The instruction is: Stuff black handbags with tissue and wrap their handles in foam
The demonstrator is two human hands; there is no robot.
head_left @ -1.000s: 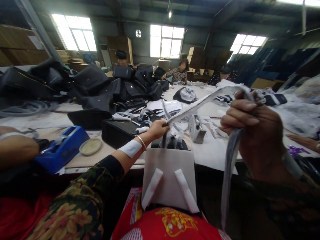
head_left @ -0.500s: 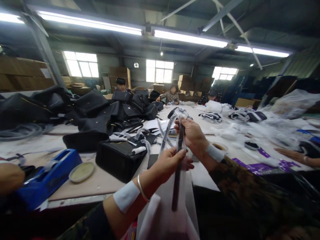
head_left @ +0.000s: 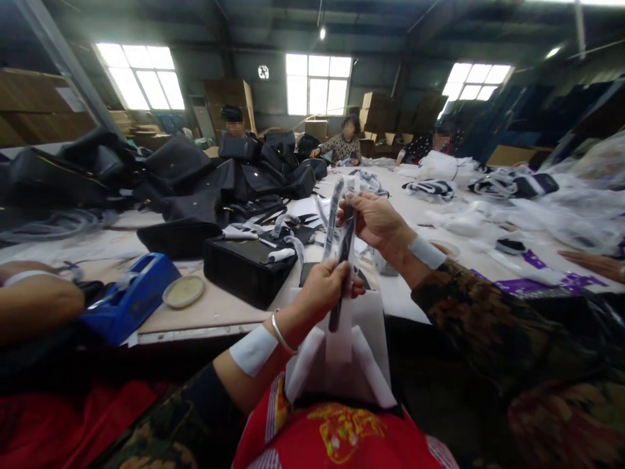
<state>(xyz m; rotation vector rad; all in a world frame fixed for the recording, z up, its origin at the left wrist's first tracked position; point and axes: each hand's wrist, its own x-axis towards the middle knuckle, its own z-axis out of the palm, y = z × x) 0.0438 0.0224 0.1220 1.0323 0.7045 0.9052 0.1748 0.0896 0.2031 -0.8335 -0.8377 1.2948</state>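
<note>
My left hand (head_left: 326, 288) is closed round a dark bag strap (head_left: 344, 251) that stands upright in front of me. My right hand (head_left: 375, 219) pinches the same strap higher up, where whitish wrapping paper (head_left: 334, 207) runs along it. Below my hands a pale bag (head_left: 342, 352) with two white-wrapped handles rests on my lap against a red cloth (head_left: 336, 436). Both wrists carry white bands, and a thin bangle is on the left one.
A black box-shaped bag (head_left: 247, 267) lies on the table ahead, with a blue tape dispenser (head_left: 129, 296) and a round dish (head_left: 183, 291) to its left. Black bags (head_left: 185, 169) are heaped beyond. A neighbour's forearm (head_left: 36, 303) rests at left; three people sit at the far end.
My right hand came down from near the camera and moved in to the strap above my left hand. The long pale strip it pulled out is now gathered along the strap.
</note>
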